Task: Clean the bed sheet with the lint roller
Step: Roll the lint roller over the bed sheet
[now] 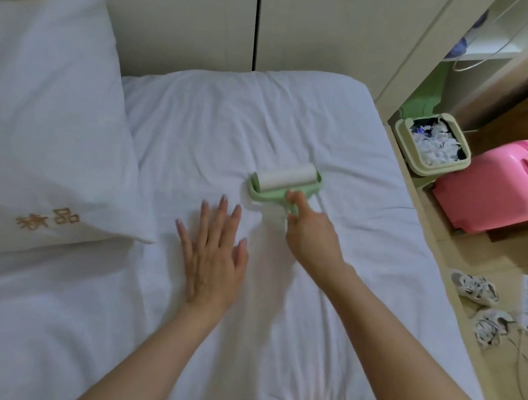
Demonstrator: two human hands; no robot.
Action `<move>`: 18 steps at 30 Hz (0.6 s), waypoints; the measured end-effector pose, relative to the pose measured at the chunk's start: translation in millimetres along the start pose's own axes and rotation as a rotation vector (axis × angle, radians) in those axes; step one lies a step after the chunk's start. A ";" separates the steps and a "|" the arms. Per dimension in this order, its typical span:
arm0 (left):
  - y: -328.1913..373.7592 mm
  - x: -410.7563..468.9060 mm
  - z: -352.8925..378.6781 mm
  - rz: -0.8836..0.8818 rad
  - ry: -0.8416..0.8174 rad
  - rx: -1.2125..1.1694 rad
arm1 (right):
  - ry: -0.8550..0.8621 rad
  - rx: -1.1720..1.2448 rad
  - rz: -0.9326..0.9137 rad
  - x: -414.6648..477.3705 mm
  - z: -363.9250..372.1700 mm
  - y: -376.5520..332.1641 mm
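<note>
A white bed sheet covers the bed, wrinkled around the middle. On it lies a lint roller with a pale green frame and a white roll, its roll resting on the fabric. My right hand grips the roller's green handle from behind, the index finger stretched along the frame. My left hand lies flat on the sheet just left of the roller, fingers straight and spread, pressing the fabric.
A large white pillow with gold embroidery fills the left side. Beside the bed's right edge stand a green bin full of white scraps and a pink case. Shoes and cables lie on the wooden floor.
</note>
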State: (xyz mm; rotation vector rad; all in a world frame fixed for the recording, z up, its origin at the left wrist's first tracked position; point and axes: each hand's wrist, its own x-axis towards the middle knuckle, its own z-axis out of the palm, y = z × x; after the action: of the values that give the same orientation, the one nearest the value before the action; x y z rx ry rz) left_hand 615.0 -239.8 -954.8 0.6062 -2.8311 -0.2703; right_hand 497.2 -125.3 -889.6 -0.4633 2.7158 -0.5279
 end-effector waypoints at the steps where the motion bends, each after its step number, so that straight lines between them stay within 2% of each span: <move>1: -2.6 -11.9 1.8 -0.018 -0.030 0.015 | -0.005 0.007 -0.007 13.4 -2.1 -7.2; 4: -18.6 -29.3 5.1 -0.007 -0.064 0.051 | -0.009 0.026 -0.011 20.7 -3.8 -14.2; 7: -18.5 -28.3 2.2 0.010 -0.064 0.061 | 0.016 0.030 0.030 -33.3 6.9 5.2; 13: -18.8 -29.2 5.0 0.001 -0.078 0.075 | -0.197 0.037 0.175 -170.3 9.8 56.1; 18: -18.9 -31.0 3.6 -0.003 -0.089 0.067 | -0.319 -0.063 0.254 -193.2 -4.7 55.9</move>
State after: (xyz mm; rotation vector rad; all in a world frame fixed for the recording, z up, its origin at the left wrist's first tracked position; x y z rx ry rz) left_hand 648.7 -243.2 -968.3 0.6272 -2.9353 -0.2079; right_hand 653.7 -2.8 -858.3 -0.1921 2.4393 -0.2738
